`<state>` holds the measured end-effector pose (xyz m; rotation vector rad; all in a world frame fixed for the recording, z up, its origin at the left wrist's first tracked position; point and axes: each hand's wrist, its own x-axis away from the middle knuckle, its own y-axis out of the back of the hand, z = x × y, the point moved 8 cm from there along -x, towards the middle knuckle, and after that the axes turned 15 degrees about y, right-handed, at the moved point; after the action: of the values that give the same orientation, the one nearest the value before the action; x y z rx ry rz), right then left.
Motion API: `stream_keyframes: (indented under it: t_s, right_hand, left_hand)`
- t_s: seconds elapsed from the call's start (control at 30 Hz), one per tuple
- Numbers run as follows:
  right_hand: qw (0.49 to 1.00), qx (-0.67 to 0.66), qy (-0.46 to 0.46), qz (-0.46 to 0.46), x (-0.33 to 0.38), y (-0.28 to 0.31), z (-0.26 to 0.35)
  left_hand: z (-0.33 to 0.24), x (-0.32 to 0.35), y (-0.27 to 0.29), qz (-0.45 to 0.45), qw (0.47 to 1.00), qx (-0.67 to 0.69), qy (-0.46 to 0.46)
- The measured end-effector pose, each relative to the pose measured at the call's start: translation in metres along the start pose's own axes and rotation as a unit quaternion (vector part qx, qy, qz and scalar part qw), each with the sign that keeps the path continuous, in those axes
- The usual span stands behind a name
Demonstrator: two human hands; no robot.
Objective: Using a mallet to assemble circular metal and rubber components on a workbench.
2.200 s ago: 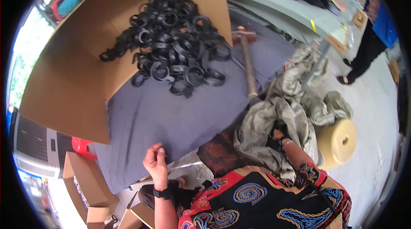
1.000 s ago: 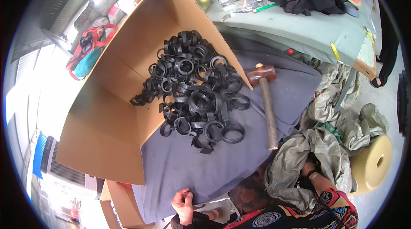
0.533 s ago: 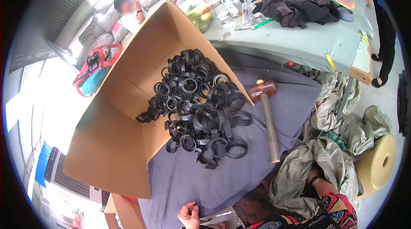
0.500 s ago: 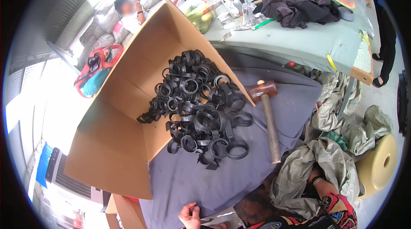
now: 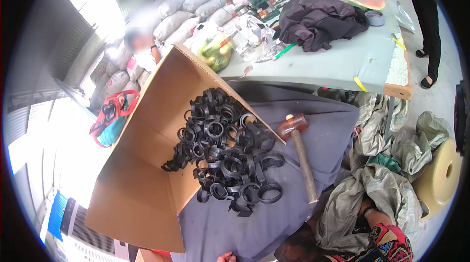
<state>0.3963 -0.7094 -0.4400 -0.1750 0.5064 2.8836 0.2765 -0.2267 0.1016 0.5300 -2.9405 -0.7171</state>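
A heap of black rubber rings (image 5: 223, 152) spills out of a large cardboard box (image 5: 142, 179) lying on its side onto a grey cloth (image 5: 293, 198). A mallet (image 5: 299, 154) with a brown head and wooden handle lies on the cloth just right of the heap. Only the top of my left hand (image 5: 226, 257) shows at the bottom edge, at the cloth's near border. My right hand (image 5: 366, 207) is buried in a crumpled grey-green sack (image 5: 352, 203); only the wrist with a dark band and a patterned sleeve show.
Behind the cloth stands a grey-green table (image 5: 338, 66) with a dark garment (image 5: 318, 20), a tape roll (image 5: 376, 17) and plastic bags. A yellow stool (image 5: 440, 176) is at right, a red bag (image 5: 111, 117) at left. One person sits far back, another stands at right.
The view has tilted upward, so the box, rings and mallet sit lower in the picture. My left hand has slipped to the bottom edge. Rings and mallet have not moved on the cloth.
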Motion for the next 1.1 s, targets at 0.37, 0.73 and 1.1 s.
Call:
stream_keyframes:
  t_s: [0.37,0.73,1.1]
  right_hand:
    - [0.980,0.192,0.022,0.038,-0.069,0.011,0.114]
    - [0.855,0.409,-0.130,0.290,0.166,0.079,0.089]
    - [0.859,0.393,-0.189,0.267,0.189,0.092,0.129]
  left_hand:
    - [0.011,0.002,0.004,-0.011,1.000,-0.014,0.004]
    - [-0.010,-0.008,0.003,-0.046,0.993,-0.080,-0.067]
    - [-0.010,0.001,-0.001,0.000,0.995,-0.047,-0.092]
